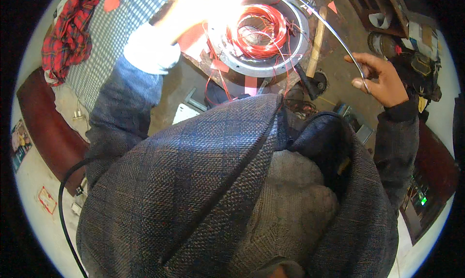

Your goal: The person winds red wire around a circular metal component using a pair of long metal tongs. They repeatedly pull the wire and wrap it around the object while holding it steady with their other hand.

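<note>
A brown worktop (232, 78) carries a round metal housing (265, 70).

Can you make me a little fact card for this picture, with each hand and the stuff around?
Right hand: holds a curved silver rod
Left hand: washed out by glare; can't tell what it holds
Red wire coil: inside a round metal housing
Wooden handle: right of the housing
Red plaid cloth: far left

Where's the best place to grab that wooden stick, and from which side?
Probably the lower half of the wooden stick, from the right: the curved metal rod crosses its upper part here, and the round metal housing sits close on its left.
</note>
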`<action>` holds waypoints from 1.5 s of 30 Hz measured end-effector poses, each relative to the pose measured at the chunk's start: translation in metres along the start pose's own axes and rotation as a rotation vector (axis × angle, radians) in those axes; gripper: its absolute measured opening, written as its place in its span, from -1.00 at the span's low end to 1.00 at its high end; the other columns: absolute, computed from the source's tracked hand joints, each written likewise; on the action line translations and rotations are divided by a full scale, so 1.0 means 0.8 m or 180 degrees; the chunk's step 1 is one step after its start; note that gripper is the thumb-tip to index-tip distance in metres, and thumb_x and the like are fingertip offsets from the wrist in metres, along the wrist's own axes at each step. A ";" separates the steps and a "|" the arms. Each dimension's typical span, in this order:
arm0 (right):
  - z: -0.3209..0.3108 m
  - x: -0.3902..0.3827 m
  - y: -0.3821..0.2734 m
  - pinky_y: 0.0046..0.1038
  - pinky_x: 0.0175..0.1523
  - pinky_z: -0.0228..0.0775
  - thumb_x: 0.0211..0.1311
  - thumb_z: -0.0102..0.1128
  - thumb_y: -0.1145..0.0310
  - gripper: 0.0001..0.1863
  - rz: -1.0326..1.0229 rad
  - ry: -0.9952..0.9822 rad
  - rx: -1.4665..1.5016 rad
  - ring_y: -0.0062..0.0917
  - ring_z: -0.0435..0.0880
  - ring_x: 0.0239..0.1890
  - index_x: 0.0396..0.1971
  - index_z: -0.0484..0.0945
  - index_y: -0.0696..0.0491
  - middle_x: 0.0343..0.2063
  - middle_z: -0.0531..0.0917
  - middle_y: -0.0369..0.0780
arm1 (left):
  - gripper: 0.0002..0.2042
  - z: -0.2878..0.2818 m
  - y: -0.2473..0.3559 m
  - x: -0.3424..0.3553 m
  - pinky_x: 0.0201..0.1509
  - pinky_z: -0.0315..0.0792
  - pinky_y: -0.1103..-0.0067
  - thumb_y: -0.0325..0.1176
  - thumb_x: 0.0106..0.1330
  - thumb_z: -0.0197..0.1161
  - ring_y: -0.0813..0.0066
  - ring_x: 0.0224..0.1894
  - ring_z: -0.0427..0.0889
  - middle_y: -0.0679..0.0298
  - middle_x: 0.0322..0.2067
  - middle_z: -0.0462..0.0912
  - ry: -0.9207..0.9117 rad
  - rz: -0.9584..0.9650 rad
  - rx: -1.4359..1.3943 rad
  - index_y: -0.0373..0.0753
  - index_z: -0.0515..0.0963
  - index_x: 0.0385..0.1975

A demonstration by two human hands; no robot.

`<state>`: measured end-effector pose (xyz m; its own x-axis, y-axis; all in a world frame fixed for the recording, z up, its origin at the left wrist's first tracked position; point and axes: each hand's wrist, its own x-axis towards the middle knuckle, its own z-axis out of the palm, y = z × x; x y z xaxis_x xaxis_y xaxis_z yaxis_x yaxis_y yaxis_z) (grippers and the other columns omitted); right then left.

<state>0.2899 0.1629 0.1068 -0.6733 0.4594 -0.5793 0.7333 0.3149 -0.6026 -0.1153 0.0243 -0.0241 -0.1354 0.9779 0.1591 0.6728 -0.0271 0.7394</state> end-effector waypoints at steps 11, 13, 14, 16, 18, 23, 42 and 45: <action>-0.018 0.038 -0.036 -0.60 -0.35 0.04 0.17 0.46 0.41 -0.65 -0.0519 0.0003 0.0100 -0.78 0.20 -0.51 -0.01 0.69 0.05 -0.61 0.22 -0.51 | -0.47 0.041 0.059 -0.101 0.25 0.47 0.21 0.00 0.31 0.39 0.05 0.18 0.59 0.00 0.19 0.56 -0.0070 -0.0207 0.0829 -0.21 0.57 0.16; -0.017 0.043 -0.040 -0.60 -0.36 0.02 0.16 0.47 0.39 -0.64 -0.0575 -0.0020 -0.0147 -0.78 0.20 -0.50 -0.02 0.69 0.05 -0.59 0.21 -0.51 | -0.54 0.047 0.057 -0.102 0.24 0.48 0.22 -0.04 0.34 0.36 0.03 0.16 0.59 -0.01 0.14 0.57 -0.0051 -0.0415 0.0780 -0.22 0.59 0.11; -0.018 0.044 -0.042 -0.60 -0.36 0.01 0.16 0.48 0.39 -0.64 -0.0581 -0.0004 -0.0241 -0.78 0.20 -0.50 -0.02 0.69 0.05 -0.59 0.21 -0.51 | -0.57 0.049 0.055 -0.098 0.23 0.49 0.23 -0.06 0.36 0.35 0.03 0.15 0.60 -0.01 0.11 0.58 -0.0039 -0.0500 0.0754 -0.22 0.61 0.08; -0.019 0.046 -0.043 -0.60 -0.36 0.02 0.15 0.48 0.38 -0.64 -0.0555 -0.0004 -0.0251 -0.78 0.20 -0.49 -0.02 0.69 0.05 -0.58 0.22 -0.51 | -0.62 0.052 0.050 -0.079 0.20 0.51 0.26 -0.10 0.41 0.29 0.07 0.14 0.61 0.00 0.09 0.59 0.0169 -0.0062 0.0837 -0.25 0.61 0.05; -0.022 0.045 -0.041 -0.60 -0.36 0.02 0.15 0.48 0.38 -0.64 -0.0589 -0.0014 -0.0251 -0.78 0.20 -0.49 -0.02 0.69 0.05 -0.57 0.24 -0.51 | -0.64 0.050 0.054 -0.066 0.23 0.49 0.31 -0.21 0.46 0.23 0.14 0.17 0.58 0.03 0.13 0.57 0.0267 0.0168 0.0854 -0.27 0.56 0.13; -0.034 0.042 -0.027 -0.60 -0.36 0.02 0.17 0.46 0.36 -0.64 -0.0795 0.0066 -0.0087 -0.79 0.21 -0.49 -0.01 0.69 0.05 -0.58 0.25 -0.50 | -0.66 0.048 0.104 -0.032 0.22 0.49 0.35 -0.31 0.48 0.17 0.20 0.17 0.57 0.04 0.12 0.58 -0.0030 0.0539 0.1668 -0.30 0.53 0.16; -0.015 0.107 -0.052 -0.03 -0.04 0.56 0.14 0.43 0.21 -0.24 -0.1365 -0.0149 -0.2614 -0.04 0.73 -0.30 0.39 0.40 -0.39 -0.34 0.74 -0.02 | -0.63 0.120 0.177 -0.090 0.42 0.33 0.11 -0.28 0.15 0.46 -0.11 0.32 0.45 -0.09 0.25 0.48 0.0420 0.0448 0.0455 -0.36 0.61 -0.12; -0.014 0.118 -0.046 -0.04 -0.09 0.58 0.12 0.44 0.18 -0.26 -0.1478 -0.0064 -0.2658 -0.07 0.74 -0.31 0.36 0.44 -0.36 -0.35 0.75 -0.03 | -0.68 0.083 0.142 -0.112 0.34 0.41 0.21 -0.33 0.24 0.39 -0.02 0.23 0.55 -0.03 0.17 0.56 0.0590 -0.0104 0.0410 -0.32 0.60 -0.06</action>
<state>0.2004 0.2041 0.0799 -0.9097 0.1276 -0.3951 0.2179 0.9567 -0.1928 0.0216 -0.0526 0.0023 -0.2818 0.9228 0.2627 0.7516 0.0422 0.6582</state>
